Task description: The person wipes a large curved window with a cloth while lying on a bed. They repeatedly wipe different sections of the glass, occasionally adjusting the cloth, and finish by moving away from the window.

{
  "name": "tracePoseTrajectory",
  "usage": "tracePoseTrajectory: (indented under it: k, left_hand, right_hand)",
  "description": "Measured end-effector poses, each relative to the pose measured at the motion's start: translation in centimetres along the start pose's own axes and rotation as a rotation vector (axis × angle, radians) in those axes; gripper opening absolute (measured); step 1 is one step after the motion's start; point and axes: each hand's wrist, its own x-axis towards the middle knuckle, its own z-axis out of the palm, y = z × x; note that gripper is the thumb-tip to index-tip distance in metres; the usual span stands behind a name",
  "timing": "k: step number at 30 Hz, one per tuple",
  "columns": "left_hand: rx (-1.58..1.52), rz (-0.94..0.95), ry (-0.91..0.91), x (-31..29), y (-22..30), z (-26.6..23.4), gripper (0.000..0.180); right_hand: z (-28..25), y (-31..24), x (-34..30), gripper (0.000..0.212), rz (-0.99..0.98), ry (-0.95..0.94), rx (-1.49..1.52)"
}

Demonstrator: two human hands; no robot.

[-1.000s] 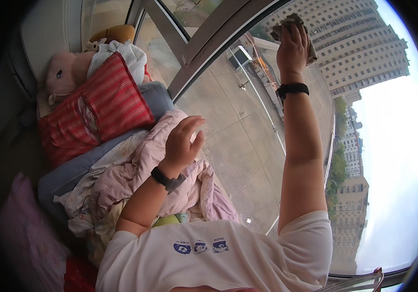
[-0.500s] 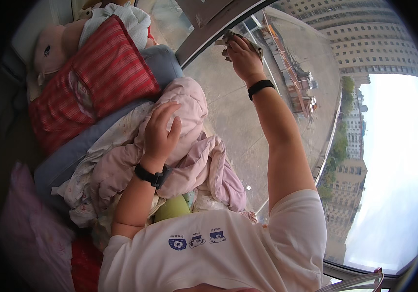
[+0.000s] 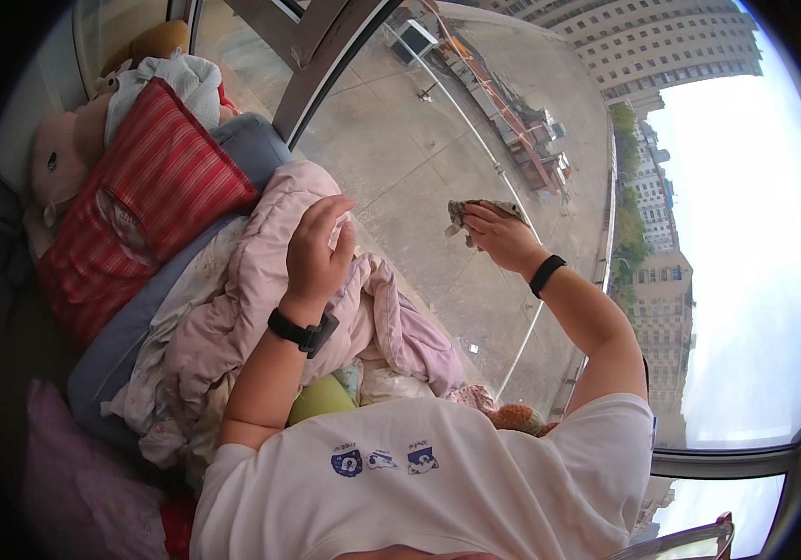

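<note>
The fingers of the right hand [image 3: 507, 239] are clamped on the grey cloth [image 3: 461, 213], apparently against the window glass [image 3: 399, 173], while the left hand [image 3: 316, 261], thumb and fingers apart, holds nothing before the pink quilt [image 3: 232, 303]; spreading the cloth flat under even pressure should wipe best.

1. Daylight poured in from the right, where the sky [image 3: 737, 233] glared almost pure white.
2. It fell softly on the white shirt [image 3: 475, 485], leaving only faint shadows in the folds.
3. The lower left sank into gloom, dulling a purple cloth [image 3: 88, 476].
4. Outdoors, the paving [image 3: 400, 187] looked hazy and flat.
5. Black vignetting ringed the fisheye view, and the tall building [image 3: 671, 51] bowed near its rim.
</note>
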Motion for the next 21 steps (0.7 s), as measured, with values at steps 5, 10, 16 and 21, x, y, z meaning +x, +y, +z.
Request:
tracePoseTrajectory:
  k: [5,10,16,21]
  left_hand:
    - [-0.024,-0.013,-0.035,0.0,0.8,1.0,0.026]
    - [0.052,-0.015,-0.013,2.1,0.6,-0.8,0.027]
    - [0.058,-0.029,0.031,5.7,1.4,-1.8,0.025]
    - [-0.027,0.022,-0.047,7.6,4.1,0.9,0.024]
  right_hand:
    - [-2.8,2.3,-0.3,0.017,-0.116,-0.168,-0.061]
    - [-9.1,9.8,13.9,0.023,0.055,0.259,-0.252]
    - [-14.3,13.3,18.6,0.021,0.096,0.379,-0.235]
    - [-8.7,9.0,12.0,0.017,0.151,0.269,-0.153]
